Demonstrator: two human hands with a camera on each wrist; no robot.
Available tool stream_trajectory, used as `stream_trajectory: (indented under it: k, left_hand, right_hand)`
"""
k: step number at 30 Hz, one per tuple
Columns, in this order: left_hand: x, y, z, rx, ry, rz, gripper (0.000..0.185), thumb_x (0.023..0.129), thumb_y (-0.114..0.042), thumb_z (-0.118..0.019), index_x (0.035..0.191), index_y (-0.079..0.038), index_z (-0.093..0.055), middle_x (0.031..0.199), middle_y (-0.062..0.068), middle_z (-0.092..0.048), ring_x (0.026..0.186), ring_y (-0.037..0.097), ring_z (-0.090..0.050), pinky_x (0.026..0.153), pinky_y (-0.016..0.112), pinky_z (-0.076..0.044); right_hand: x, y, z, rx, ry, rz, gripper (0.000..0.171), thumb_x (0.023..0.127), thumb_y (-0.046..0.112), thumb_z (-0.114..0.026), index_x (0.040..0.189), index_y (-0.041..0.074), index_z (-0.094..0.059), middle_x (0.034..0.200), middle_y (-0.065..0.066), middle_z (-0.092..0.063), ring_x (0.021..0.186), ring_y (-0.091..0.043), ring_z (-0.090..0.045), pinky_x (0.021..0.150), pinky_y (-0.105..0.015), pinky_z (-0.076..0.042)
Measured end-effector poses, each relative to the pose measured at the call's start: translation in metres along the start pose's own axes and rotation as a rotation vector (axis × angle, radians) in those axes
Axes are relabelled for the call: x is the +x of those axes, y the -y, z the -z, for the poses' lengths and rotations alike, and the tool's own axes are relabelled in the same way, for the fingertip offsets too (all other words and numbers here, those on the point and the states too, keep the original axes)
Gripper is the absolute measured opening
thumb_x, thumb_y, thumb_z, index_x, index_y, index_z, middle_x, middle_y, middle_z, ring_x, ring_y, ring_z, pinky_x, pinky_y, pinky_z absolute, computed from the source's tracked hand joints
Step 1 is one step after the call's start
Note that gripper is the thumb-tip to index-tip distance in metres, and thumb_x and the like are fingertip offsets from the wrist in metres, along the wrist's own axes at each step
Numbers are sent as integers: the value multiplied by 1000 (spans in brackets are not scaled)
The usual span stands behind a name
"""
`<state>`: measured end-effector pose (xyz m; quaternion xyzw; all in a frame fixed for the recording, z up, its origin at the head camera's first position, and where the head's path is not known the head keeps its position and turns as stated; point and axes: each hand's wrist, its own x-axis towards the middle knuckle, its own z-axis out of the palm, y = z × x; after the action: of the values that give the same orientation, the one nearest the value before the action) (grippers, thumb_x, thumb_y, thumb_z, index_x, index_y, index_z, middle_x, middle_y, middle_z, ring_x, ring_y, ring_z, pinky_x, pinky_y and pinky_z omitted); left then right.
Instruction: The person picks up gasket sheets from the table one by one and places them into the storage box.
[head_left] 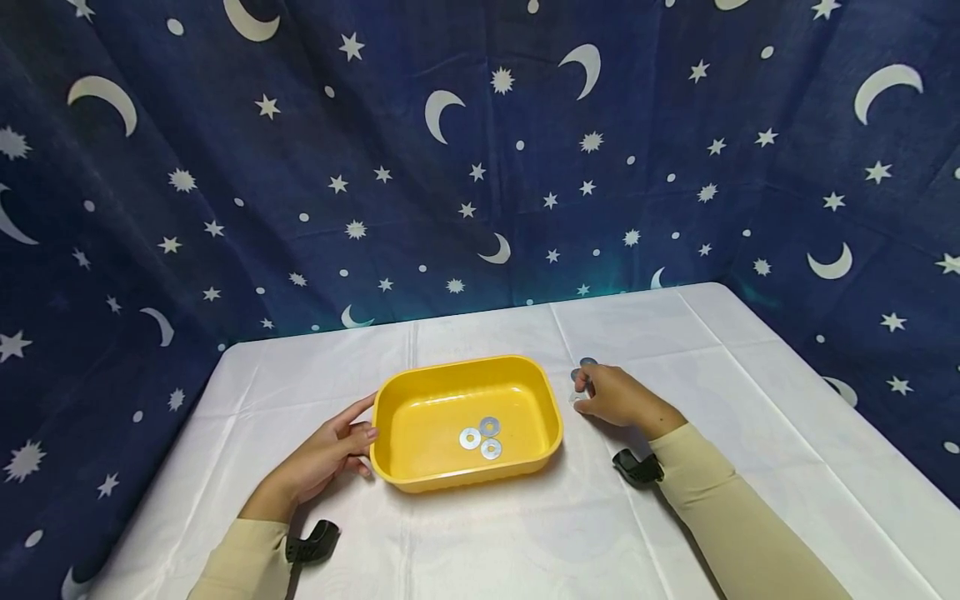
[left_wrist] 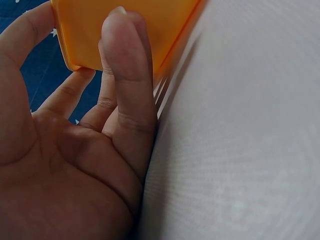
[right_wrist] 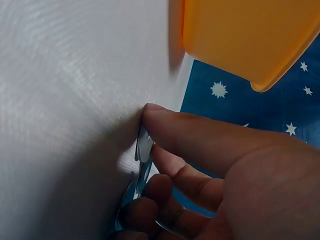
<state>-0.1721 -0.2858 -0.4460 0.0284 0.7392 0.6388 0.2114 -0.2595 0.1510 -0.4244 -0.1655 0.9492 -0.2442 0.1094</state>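
A yellow plastic bin (head_left: 450, 479) sits mid-table with three flat metal washers inside, one of them a washer (head_left: 469, 438) to the left of the other two. Against the bin's left end rests my left hand (head_left: 326, 454), its extended fingers touching the wall and rim. To the bin's right, my right hand (head_left: 622, 398) pinches a washer (right_wrist: 144, 145) at the tabletop between thumb and finger. Beside those fingers lie more washers, including one farther back (head_left: 588, 361); the fingers partly hide them.
A white cloth (head_left: 495, 542) with fold creases covers the table. Behind and at both sides hangs a dark blue curtain (head_left: 405, 267) with moons and stars. Black straps (head_left: 637, 468) are worn on both wrists.
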Motion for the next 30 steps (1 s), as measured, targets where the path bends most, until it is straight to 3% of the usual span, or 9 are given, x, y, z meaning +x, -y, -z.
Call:
stream_trajectory:
  k: [6,17,30]
  left_hand:
    - [-1,0,1,14,3,-8,74,102,-25,-58,162,-17,-14,115,6,-59,82,11,-64,71,27,-61]
    - [-2,0,0,4,11,-14,76,102,-26,-59,162,-16,-13,115,4,-60,82,11,-64,71,27,-61]
    - [-1,-1,-1,11,7,-6,77,101,-26,-60,162,-17,-14,117,5,-60,82,12,-64,72,27,-61]
  right_hand:
    - [1,1,-1,-7,-15,24,25,85,11,-76,97,6,-55,82,-6,-53,75,-19,-49,69,-31,-43]
    - [-2,2,-3,12,-10,62,23,88,7,-72,99,9,-51,77,-5,-51,67,-18,-46,64,-30,-40]
    - [-2,4,-1,52,-37,60,9,93,4,-60,98,8,-55,78,-4,-55,71,-17,-51,71,-32,-46]
